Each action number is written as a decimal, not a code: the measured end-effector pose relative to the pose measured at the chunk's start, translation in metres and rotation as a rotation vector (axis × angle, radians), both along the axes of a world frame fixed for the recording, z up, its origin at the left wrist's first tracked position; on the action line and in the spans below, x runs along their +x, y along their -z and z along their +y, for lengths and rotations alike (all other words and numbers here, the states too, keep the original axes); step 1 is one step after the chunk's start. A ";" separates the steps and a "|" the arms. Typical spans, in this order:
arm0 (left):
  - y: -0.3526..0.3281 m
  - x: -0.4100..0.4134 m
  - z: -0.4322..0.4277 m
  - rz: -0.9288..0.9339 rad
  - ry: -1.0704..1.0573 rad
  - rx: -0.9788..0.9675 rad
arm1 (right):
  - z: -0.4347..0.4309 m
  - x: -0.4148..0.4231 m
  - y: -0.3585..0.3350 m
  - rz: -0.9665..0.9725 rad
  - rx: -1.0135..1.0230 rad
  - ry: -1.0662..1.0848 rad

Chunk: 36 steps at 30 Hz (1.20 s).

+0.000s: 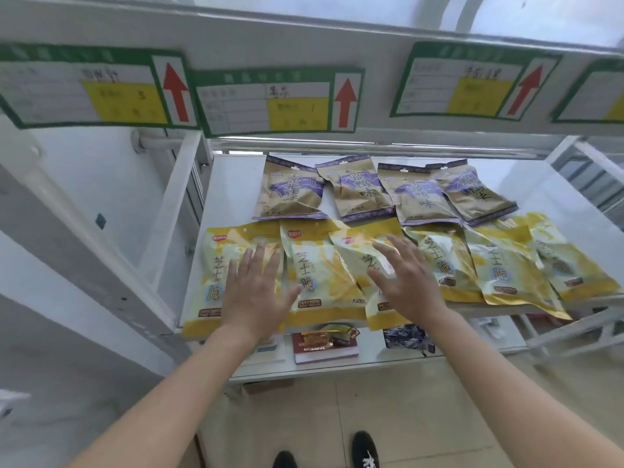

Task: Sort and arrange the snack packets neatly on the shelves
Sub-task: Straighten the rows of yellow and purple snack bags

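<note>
View from the person's own head, looking down. Nearest, below the wrists, two black shoes [366, 449] stand on pale floor tiles. Two bare forearms reach forward to a white shelf [233, 184]. Under the palms, a lower shelf [371, 361] holds a red book [326, 352] with a gold wrapper [324, 337] on it. Right of that lies a dark patterned packet [407, 337].

The left hand [258, 288] is flat, palm down, its fingers [260, 261] straight and slightly spread, gripping nothing. It lies over the first of six yellow packets [314, 275] that run in a row along the shelf's front edge. Its thumb points toward the second packet. The right hand [405, 282] is likewise flat and released, its fingers [401, 251] straight and fanned over the third yellow packet, which is tilted and overlaps the second. Whether the palms press the packets or hover just above them cannot be told. Three more yellow packets lie to the right of the right hand's little finger, overlapping one another.

Just beyond the fingertips, four brown and purple packets [290, 190] lie flat in a second row farther back on the same shelf, the two on the right more tilted.

Farthest, above the fingertips, the front edge of the next shelf up carries green-bordered labels [277, 99] with yellow patches, three of them showing a red arrow pointing up; their writing is too blurred to read
</note>
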State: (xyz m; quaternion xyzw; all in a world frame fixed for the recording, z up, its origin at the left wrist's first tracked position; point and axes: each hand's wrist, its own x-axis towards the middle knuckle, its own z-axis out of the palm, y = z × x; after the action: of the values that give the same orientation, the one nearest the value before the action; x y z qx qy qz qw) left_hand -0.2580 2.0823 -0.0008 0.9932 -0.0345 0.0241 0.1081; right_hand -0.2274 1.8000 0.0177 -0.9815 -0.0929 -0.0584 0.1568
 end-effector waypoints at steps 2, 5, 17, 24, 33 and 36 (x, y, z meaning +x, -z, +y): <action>-0.002 0.010 -0.033 0.010 0.078 -0.038 | -0.019 0.004 0.005 0.120 -0.123 -0.047; 0.002 0.026 -0.081 0.074 0.144 -0.019 | -0.013 0.007 0.022 0.195 -0.254 -0.086; 0.020 0.032 -0.078 0.182 0.124 0.091 | 0.005 0.016 0.027 0.328 -0.334 0.042; -0.014 0.030 -0.107 0.165 0.102 0.133 | -0.093 0.031 -0.008 0.116 -0.143 0.164; -0.008 0.034 -0.234 0.291 0.141 0.150 | -0.156 0.028 0.024 0.296 -0.234 -0.025; -0.004 0.047 -0.229 0.280 0.142 0.117 | -0.168 0.025 0.028 0.297 -0.245 -0.067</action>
State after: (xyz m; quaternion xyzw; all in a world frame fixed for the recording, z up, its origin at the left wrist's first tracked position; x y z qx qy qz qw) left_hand -0.2108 1.8535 0.0034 0.9865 -0.0907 -0.1243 0.0555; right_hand -0.2024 1.6324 -0.0105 -0.9874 -0.1079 0.1040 0.0501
